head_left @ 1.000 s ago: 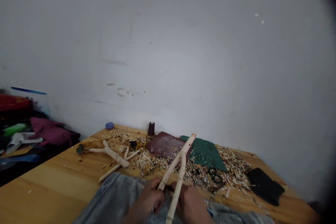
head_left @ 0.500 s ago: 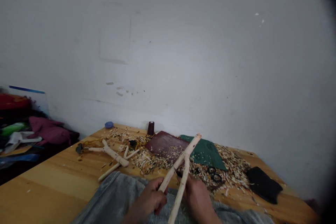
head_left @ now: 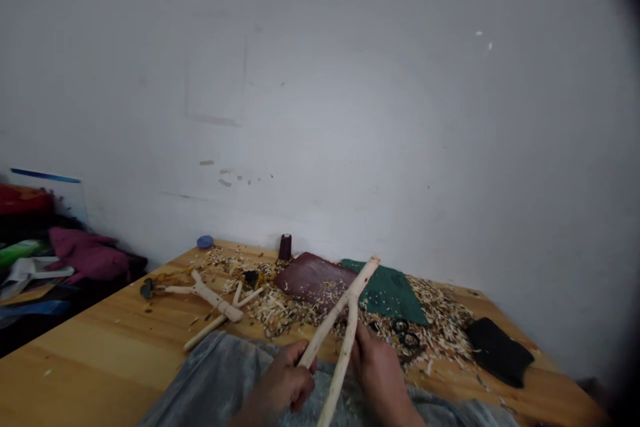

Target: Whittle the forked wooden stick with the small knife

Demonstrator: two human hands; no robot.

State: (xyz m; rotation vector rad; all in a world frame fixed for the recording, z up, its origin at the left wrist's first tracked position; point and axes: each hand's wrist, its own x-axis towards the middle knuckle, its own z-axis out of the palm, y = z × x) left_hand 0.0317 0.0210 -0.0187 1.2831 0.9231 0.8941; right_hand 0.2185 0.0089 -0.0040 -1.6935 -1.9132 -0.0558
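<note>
Peeled forked branch (head_left: 336,315) in L hand (head_left: 281,381), fingers (head_left: 300,361) curled round one limb; R hand (head_left: 380,379), fingers (head_left: 361,341) wrapped round other limb.

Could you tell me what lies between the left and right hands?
Between the left hand and right hand, the head view shows a peeled forked branch over grey cloth.

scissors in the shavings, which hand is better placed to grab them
Right, probably: the right hand sits close to the scissors, while the left hand is farther off across the forked stick, gripping one limb.
</note>
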